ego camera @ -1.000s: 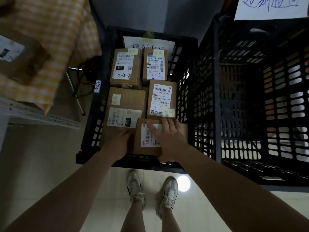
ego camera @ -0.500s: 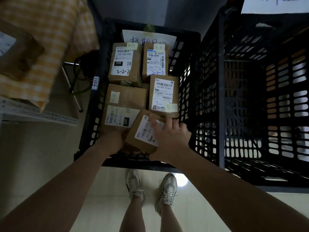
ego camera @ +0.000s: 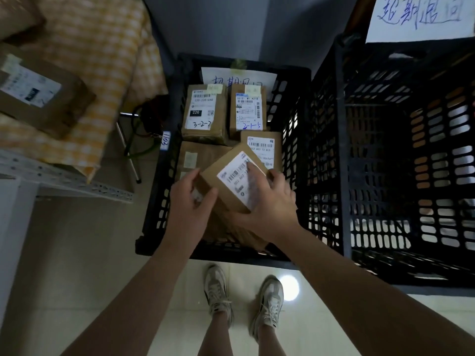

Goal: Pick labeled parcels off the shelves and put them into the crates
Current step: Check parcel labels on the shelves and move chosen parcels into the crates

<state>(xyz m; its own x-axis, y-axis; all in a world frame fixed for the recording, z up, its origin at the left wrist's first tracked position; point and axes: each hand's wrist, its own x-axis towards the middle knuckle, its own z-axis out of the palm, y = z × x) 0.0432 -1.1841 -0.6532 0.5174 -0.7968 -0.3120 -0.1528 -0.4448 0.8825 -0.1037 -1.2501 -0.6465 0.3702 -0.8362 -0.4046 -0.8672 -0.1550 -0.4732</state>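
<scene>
Nearest me, my shoes (ego camera: 218,289) stand on the tiled floor (ego camera: 77,278), right up against the near wall of the crate (ego camera: 159,206), so I can reach straight down into it. Over that near end I hold the parcel (ego camera: 227,187) between both hands. My left hand (ego camera: 191,201) curls round its left corner with the thumb up on the top edge. My right hand (ego camera: 272,204) grips the other side, fingers laid across the label (ego camera: 240,176). The parcel is lifted and tilted, label up and skewed to the crate walls, not lying flat on anything. I judge the two-handed hold is for turning it to fit a gap, as the load beneath leaves little room.

Just beyond lie a flat parcel (ego camera: 203,155) and, to its right, a barcoded parcel (ego camera: 262,147), both partly hidden by the one I hold. Farther back two more stand side by side, marked 3-2-2 (ego camera: 203,116) and 5-1-5 (ego camera: 248,111). All face label up, I think so the codes stay readable. A handwritten note (ego camera: 239,75) on the far wall marks what this crate takes.

To the right stands the big crate (ego camera: 341,163) under its own sign (ego camera: 421,16). To the left, the shelf (ego camera: 77,185) carries a checked cloth (ego camera: 102,60) and a shelf parcel (ego camera: 43,98) not yet picked
</scene>
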